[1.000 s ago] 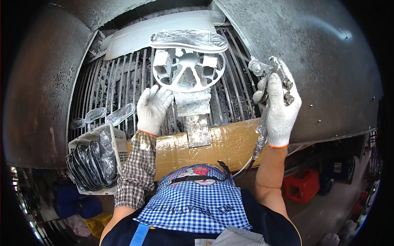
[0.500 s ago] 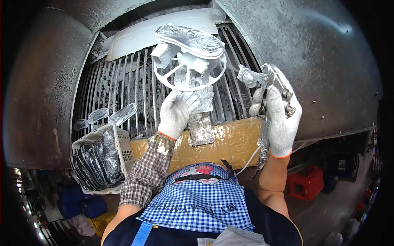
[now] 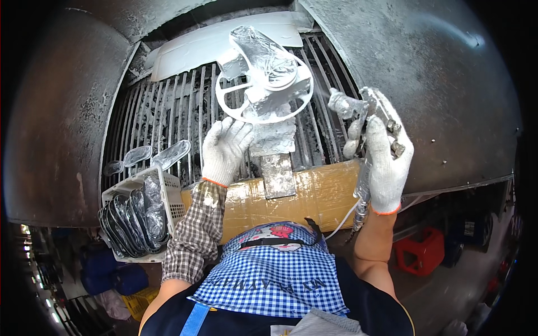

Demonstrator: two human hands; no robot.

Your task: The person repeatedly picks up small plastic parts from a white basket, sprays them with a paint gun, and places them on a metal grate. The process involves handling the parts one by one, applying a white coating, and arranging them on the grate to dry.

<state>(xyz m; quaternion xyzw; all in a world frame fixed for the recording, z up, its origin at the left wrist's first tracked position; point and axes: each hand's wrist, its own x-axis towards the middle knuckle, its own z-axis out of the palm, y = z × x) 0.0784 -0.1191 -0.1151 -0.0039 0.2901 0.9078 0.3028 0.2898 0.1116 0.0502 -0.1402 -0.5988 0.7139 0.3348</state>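
Shoe sole (image 3: 264, 56) swung round with wheel (image 3: 272, 119) since earlier frame: now points to 11 o'clock, atop wheel at 12. Left hand (image 3: 227, 147) loose, empty, beside wheel's 7 o'clock rim; contact unclear. Right hand (image 3: 388, 159) grips spray gun (image 3: 348, 106), wheel's 4 o'clock. Crate (image 3: 174, 208) near 7.

Beyond the tan tape-wrapped cardboard (image 3: 316, 190) lies a slatted metal grate (image 3: 175, 109), grimy with pale residue, and farther beyond the cardboard a flat white board (image 3: 199, 47). Stained metal wall panels (image 3: 437, 106) rise to its left and right. Low to its right sit a red plastic stool (image 3: 430, 246) and a dark blue container (image 3: 475, 227); low to its left, blue drums (image 3: 130, 279) and a yellow plastic crate (image 3: 140, 303).
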